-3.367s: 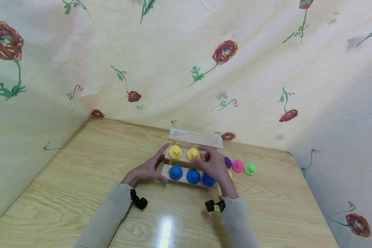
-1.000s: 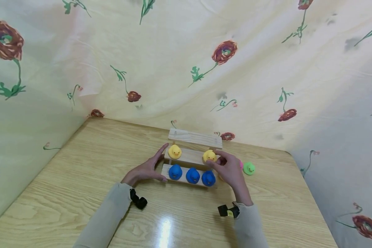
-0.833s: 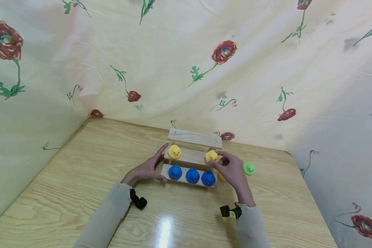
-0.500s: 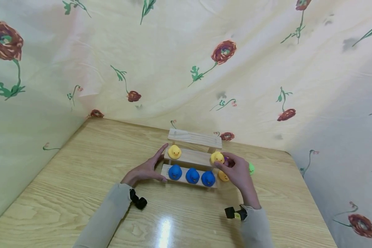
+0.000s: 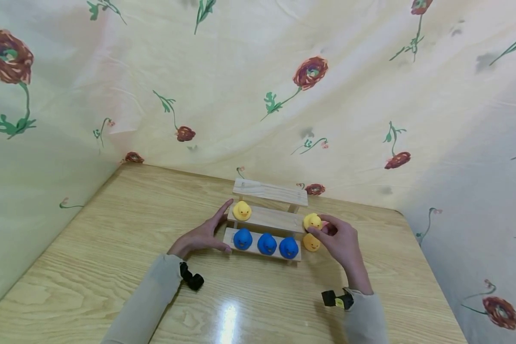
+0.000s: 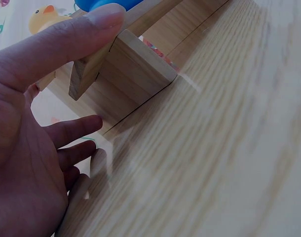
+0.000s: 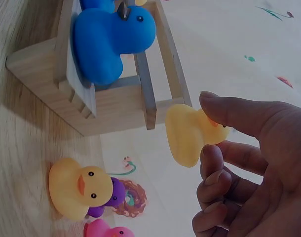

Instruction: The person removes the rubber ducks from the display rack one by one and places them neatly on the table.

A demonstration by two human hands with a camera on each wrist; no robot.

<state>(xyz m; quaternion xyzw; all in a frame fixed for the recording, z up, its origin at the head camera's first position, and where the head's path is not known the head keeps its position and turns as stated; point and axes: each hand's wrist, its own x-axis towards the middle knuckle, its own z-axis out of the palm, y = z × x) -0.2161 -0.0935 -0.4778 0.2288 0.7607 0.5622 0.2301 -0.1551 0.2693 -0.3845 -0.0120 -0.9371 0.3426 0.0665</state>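
Right hand (image 5: pixel 341 242) fingers pinch yellow rubber duck (image 5: pixel 312 221), just off right end of wooden rack (image 5: pixel 271 217); left hand (image 5: pixel 201 235) spread at left end.

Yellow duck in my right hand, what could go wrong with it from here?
It might slip: the right hand holds the yellow duck with thumb and fingertips, past the rack's right end, so the shelf probably wouldn't catch it.

If it fell, it could knock over the orange duck, which sits on the table near that end.

Bumping the rack might jolt the rightmost blue duck, close to its shelf's end.
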